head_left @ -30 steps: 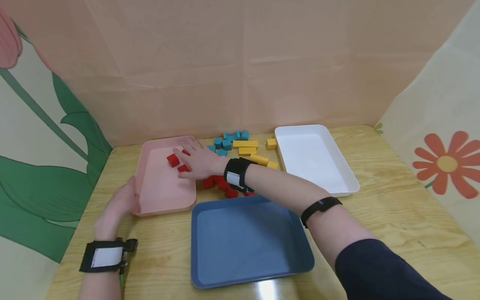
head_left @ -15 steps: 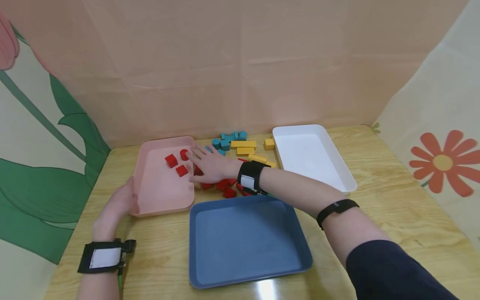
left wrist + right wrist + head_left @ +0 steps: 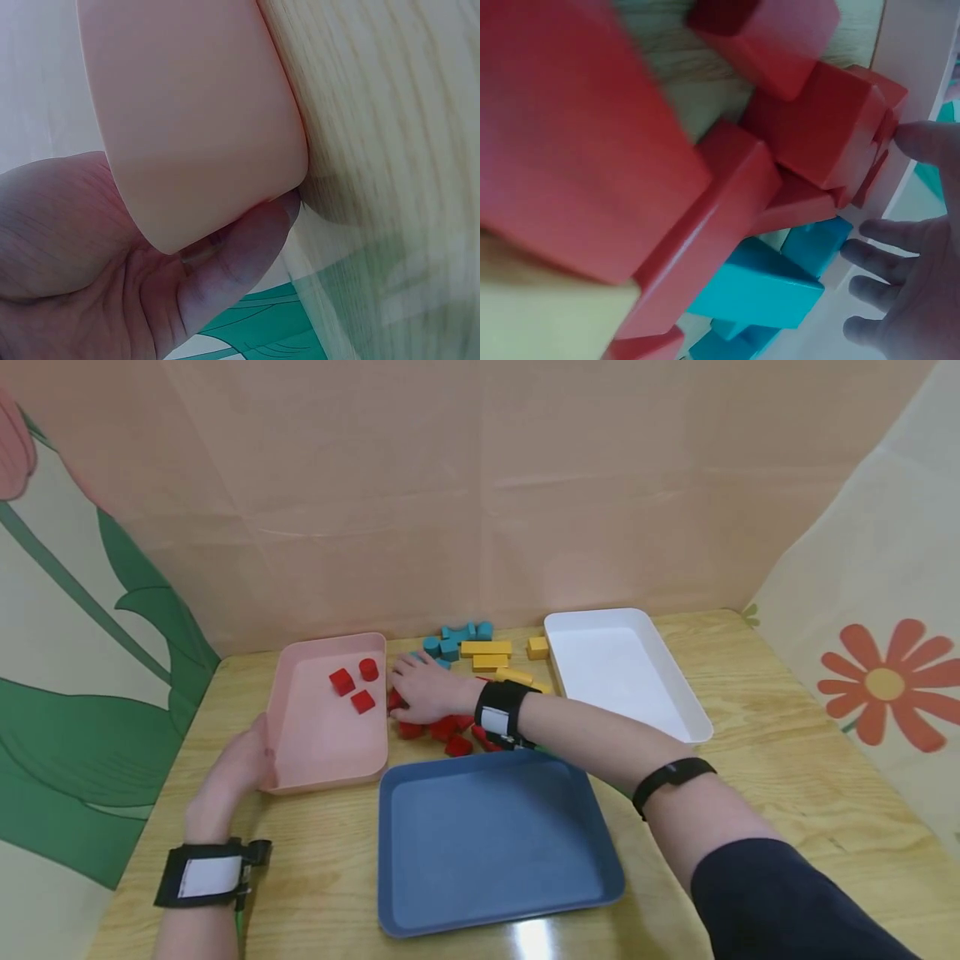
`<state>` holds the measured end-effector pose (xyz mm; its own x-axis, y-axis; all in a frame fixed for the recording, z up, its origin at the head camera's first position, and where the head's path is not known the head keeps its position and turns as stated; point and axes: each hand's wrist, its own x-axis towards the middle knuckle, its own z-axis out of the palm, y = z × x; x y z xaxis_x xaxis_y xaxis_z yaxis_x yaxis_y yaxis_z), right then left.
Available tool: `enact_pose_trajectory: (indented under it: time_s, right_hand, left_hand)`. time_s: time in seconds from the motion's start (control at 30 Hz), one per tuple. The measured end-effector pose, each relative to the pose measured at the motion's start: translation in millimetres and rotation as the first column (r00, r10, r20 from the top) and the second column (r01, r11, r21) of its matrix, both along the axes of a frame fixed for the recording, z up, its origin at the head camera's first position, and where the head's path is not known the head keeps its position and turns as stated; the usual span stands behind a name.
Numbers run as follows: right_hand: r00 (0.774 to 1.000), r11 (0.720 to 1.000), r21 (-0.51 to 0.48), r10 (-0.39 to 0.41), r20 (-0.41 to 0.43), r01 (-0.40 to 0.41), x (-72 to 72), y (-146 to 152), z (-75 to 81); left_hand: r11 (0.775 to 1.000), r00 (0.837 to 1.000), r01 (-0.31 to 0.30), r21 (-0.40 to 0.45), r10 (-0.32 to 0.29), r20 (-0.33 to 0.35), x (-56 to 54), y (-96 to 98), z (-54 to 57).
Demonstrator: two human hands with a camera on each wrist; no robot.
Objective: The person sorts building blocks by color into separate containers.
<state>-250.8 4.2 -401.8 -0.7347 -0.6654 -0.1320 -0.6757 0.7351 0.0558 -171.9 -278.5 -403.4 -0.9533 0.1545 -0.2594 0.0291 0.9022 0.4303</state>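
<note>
At the left of the desk [image 3: 322, 877], the left hand [image 3: 243, 760] grips the near left corner of the pink tray [image 3: 326, 752], palm against its outer wall, forearm rising from the near edge and wrist bent right. The right arm slants from near right toward far left, past the far right corner of the blue tray [image 3: 498, 843]; its hand, the right hand [image 3: 429, 690], is palm down over loose red blocks [image 3: 444, 728] beside the pink tray's right wall, fingers spread and slightly bent, holding nothing. Whether its thumb touches a block, I cannot tell. Three red pieces [image 3: 342, 682] lie inside the pink tray. Teal blocks [image 3: 450, 649] and yellow blocks [image 3: 486, 648] lie farther back, left of the white tray [image 3: 626, 681]. Each black wrist strap [image 3: 174, 872] carries a white label [image 3: 210, 877], too small to read.
</note>
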Motion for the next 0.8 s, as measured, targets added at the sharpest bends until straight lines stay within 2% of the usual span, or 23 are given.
enact_pose_trajectory:
  time_s: [0.17,0.3,0.47,0.57,0.73,0.8]
  right_hand:
    - [1.000,1.000,-0.018,-0.016,-0.002,0.016,-1.8,-8.6,3.0]
    - [0.998,0.998,-0.037,-0.056,0.000,0.056,-3.5,-14.5,3.9]
    - [0.997,0.994,-0.084,-0.068,0.033,0.071,-7.9,-16.7,2.1]
    - [0.999,0.996,-0.083,-0.028,0.018,0.030,-10.5,-14.1,1.2]
    - [0.992,0.994,-0.037,0.099,-0.076,-0.102,-12.5,-6.6,0.8]
    - [0.987,0.991,-0.057,0.114,-0.109,-0.120,-13.4,-3.6,2.2]
  left_hand:
    - [1.000,1.000,0.005,-0.006,-0.005,-0.014,0.1,-1.1,-1.2]
    - [1.000,1.000,-0.016,-0.013,0.016,-0.018,0.3,-0.7,-0.6]
    - [1.000,1.000,-0.014,-0.014,0.014,-0.016,-0.5,-1.8,0.1]
    - [1.000,1.000,-0.006,-0.015,0.005,-0.023,-1.7,-2.8,-0.2]
    - [1.000,1.000,-0.011,-0.018,0.011,-0.013,-2.5,-2.8,-1.0]
    - [1.000,1.000,-0.020,-0.019,0.020,-0.005,-3.2,-2.7,-1.4]
